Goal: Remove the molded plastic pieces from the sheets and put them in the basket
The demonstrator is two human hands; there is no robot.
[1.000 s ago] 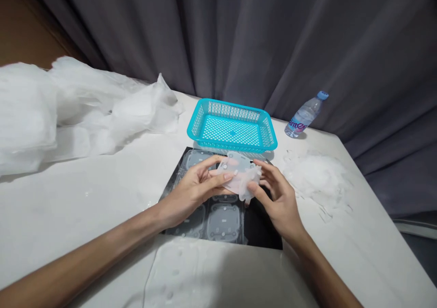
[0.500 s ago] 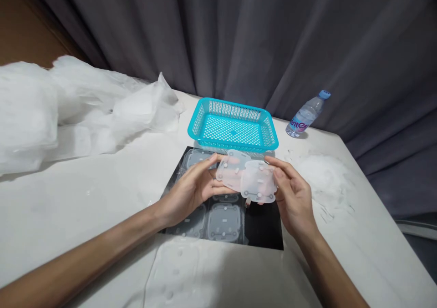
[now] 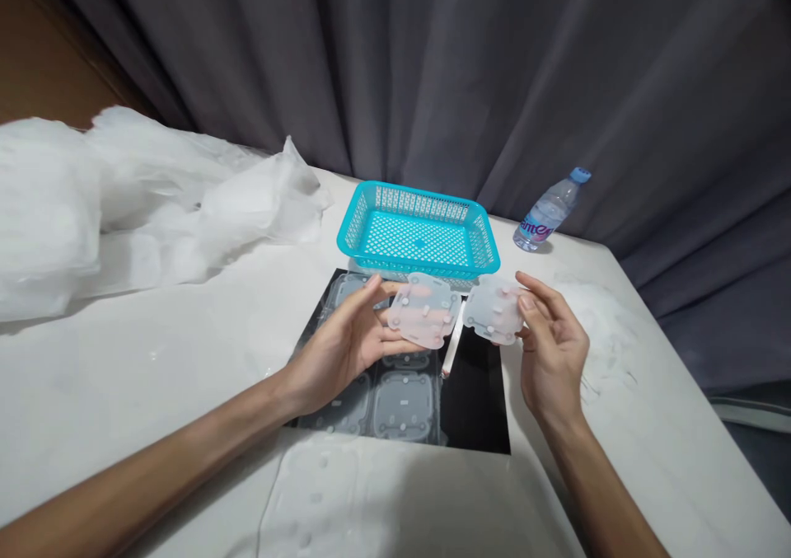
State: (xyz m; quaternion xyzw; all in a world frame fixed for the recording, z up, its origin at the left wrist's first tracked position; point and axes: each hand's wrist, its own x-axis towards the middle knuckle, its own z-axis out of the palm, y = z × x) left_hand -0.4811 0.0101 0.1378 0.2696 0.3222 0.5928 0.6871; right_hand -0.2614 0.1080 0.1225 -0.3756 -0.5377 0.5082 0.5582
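I count 2 translucent plates held up mid-frame, edges just beside each other. My left hand (image 3: 337, 354) has its fingers spread, thumb off, the left plate (image 3: 426, 315) lying against them; my right hand (image 3: 554, 360) pinches the right plate (image 3: 491, 311) by its edge. Beneath are 1 black sheet (image 3: 475, 414), 1 white strip (image 3: 453, 344) and at least 3 translucent squares (image 3: 404, 405). On the bench (image 3: 191, 360) behind, 1 blue basket (image 3: 420, 263) shows its lattice floor; 1 capped bottle (image 3: 547, 216) leans, contents unclear, upper right.
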